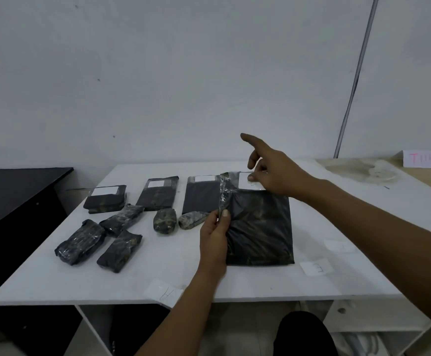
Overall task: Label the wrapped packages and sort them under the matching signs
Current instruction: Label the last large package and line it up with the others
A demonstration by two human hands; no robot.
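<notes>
A large flat black wrapped package (259, 227) lies on the white table (178, 278), right of centre. My left hand (215, 235) pinches its taped left edge between thumb and fingers. My right hand (268, 170) is over the package's far end, thumb and a finger on the white label (246, 182) under clear tape, index finger pointing up and away. Three labelled black packages (106, 199) (158, 192) (200, 197) lie in a row at the back. Several smaller unlabelled wrapped packages (80, 241) lie at the front left.
Paper signs with letters lie on the table: one (163, 291) at the front edge, one (317, 268) right of the big package, a faint one (339, 245) behind it. A dark desk (16, 199) stands left. A wooden surface with a pink-lettered sign (426, 159) is at right.
</notes>
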